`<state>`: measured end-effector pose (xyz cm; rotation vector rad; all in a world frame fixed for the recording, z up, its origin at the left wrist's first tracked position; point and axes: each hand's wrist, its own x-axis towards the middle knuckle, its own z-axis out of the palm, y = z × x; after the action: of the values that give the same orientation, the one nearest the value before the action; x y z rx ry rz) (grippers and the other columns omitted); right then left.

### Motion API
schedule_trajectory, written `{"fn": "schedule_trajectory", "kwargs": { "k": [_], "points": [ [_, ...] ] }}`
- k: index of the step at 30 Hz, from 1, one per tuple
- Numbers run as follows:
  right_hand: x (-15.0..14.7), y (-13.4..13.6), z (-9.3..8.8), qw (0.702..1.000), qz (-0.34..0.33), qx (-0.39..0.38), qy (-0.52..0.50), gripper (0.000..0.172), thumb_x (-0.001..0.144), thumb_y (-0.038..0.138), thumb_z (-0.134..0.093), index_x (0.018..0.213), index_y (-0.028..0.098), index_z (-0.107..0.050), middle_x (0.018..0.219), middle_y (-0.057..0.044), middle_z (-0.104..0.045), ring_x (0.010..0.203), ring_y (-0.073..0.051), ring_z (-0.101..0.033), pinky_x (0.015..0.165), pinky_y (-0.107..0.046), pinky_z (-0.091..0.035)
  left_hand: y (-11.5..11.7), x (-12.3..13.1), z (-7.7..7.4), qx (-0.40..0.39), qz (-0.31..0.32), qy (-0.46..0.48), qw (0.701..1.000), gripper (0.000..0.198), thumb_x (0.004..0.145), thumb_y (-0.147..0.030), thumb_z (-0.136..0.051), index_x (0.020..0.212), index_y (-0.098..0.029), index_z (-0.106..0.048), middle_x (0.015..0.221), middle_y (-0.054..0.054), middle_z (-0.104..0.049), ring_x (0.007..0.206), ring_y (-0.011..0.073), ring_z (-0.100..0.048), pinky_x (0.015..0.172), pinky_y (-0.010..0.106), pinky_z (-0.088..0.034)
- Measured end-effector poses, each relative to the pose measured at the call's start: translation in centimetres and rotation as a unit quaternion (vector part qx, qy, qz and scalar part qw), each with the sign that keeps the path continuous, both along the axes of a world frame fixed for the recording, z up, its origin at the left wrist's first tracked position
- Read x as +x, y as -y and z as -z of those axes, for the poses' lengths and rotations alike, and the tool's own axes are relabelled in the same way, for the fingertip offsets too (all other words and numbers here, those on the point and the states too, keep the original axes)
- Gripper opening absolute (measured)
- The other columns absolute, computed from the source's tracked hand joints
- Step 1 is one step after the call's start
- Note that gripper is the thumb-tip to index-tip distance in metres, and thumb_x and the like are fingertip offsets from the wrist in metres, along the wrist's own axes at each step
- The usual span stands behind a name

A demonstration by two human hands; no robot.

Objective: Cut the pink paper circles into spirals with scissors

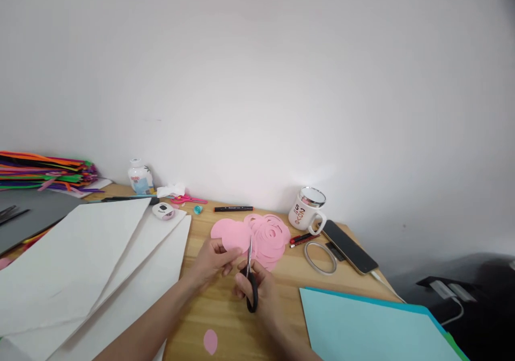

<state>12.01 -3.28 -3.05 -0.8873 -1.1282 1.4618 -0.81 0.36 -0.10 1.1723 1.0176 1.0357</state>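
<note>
My left hand [217, 260] pinches a piece of pink paper [231, 233] with rounded lobes, held just above the table. In my right hand [257, 286] is a pair of scissors [251, 288] with black handles, fingers wrapped round the loops. The blades point away from me and lie against the right side of the paper. Whether the blades are parted is hard to make out. Behind the scissors lies a heap of pink paper spirals and rings [270, 236]. A small pink paper petal [210, 341] rests near the front edge.
White sheets [96, 253] cover the left side. Blue paper [362, 323] lies at the right. Toward the wall stand a mug [308, 210] and a white bottle [140, 177]. A phone [350, 247], a marker [233, 208], a ring [320, 258] and pipe cleaners [44, 170] lie around.
</note>
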Motion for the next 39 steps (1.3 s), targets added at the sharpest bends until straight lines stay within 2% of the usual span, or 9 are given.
{"fn": "schedule_trajectory", "kwargs": {
  "k": [4, 7, 14, 23, 31, 36, 39],
  "points": [
    [0.2, -0.1, -0.2, 0.999, 0.023, 0.026, 0.027, 0.036, 0.062, 0.047, -0.069, 0.074, 0.018, -0.051, 0.056, 0.004, -0.046, 0.049, -0.01, -0.038, 0.047, -0.022, -0.029, 0.2, 0.0, -0.1, 0.006, 0.003, -0.026, 1.0, 0.029, 0.066, -0.036, -0.065, 0.051, -0.013, -0.055, 0.037, -0.005, -0.045, 0.033, 0.0046, -0.033, 0.037, 0.018, -0.021],
    [0.6, -0.3, -0.3, 0.999, 0.012, 0.034, 0.03, 0.037, 0.061, 0.046, -0.07, 0.078, 0.018, -0.051, 0.06, 0.004, -0.046, 0.053, -0.011, -0.037, 0.049, -0.021, -0.028, 0.3, 0.1, -0.2, 0.014, 0.008, -0.034, 0.999, 0.027, 0.067, -0.034, -0.064, 0.052, -0.013, -0.058, 0.034, -0.006, -0.043, 0.032, 0.0049, -0.032, 0.037, 0.018, -0.019],
    [1.0, -0.7, 1.2, 1.0, -0.01, 0.003, -0.008, 0.036, 0.064, 0.044, -0.069, 0.08, 0.019, -0.05, 0.054, 0.008, -0.038, 0.046, -0.008, -0.033, 0.047, -0.021, -0.026, 0.2, -0.1, 0.0, 0.022, 0.005, -0.035, 0.999, 0.036, 0.068, -0.036, -0.064, 0.044, -0.014, -0.048, 0.034, -0.005, -0.043, 0.033, 0.0049, -0.034, 0.037, 0.019, -0.021],
    [0.8, -0.6, -0.1, 0.999, 0.001, -0.032, -0.015, 0.037, 0.058, 0.045, -0.07, 0.072, 0.018, -0.051, 0.045, 0.008, -0.044, 0.037, -0.006, -0.037, 0.039, -0.018, -0.027, -0.1, -0.2, 0.2, 0.025, -0.006, 0.007, 1.0, 0.033, 0.066, -0.036, -0.067, 0.053, -0.015, -0.046, 0.035, -0.008, -0.043, 0.03, 0.003, -0.03, 0.035, 0.017, -0.018],
    [0.4, -0.7, 0.4, 0.998, -0.008, -0.056, -0.015, 0.033, 0.059, 0.04, -0.071, 0.071, 0.018, -0.049, 0.041, 0.01, -0.043, 0.032, -0.005, -0.037, 0.036, -0.017, -0.028, -0.4, -0.3, 0.3, 0.012, -0.011, 0.044, 0.999, 0.029, 0.069, -0.038, -0.065, 0.059, -0.014, -0.052, 0.041, -0.006, -0.05, 0.03, 0.0029, -0.035, 0.034, 0.017, -0.021],
    [-0.2, -0.5, 1.4, 0.998, -0.007, -0.041, -0.041, 0.031, 0.06, 0.041, -0.071, 0.07, 0.019, -0.051, 0.046, 0.008, -0.045, 0.033, -0.006, -0.035, 0.038, -0.02, -0.032, -0.1, 0.1, 0.2, -0.006, -0.008, 0.025, 1.0, 0.034, 0.065, -0.036, -0.069, 0.049, -0.012, -0.05, 0.04, -0.004, -0.05, 0.03, 0.0026, -0.034, 0.034, 0.017, -0.019],
    [-0.1, -0.5, 1.2, 1.0, -0.009, -0.009, -0.024, 0.029, 0.062, 0.039, -0.07, 0.075, 0.019, -0.053, 0.051, 0.006, -0.048, 0.04, -0.008, -0.04, 0.042, -0.021, -0.03, 0.0, 0.1, 0.0, -0.004, -0.012, 0.011, 1.0, 0.034, 0.062, -0.036, -0.07, 0.048, -0.012, -0.052, 0.035, -0.006, -0.044, 0.03, 0.0023, -0.031, 0.035, 0.017, -0.017]
  ]
}}
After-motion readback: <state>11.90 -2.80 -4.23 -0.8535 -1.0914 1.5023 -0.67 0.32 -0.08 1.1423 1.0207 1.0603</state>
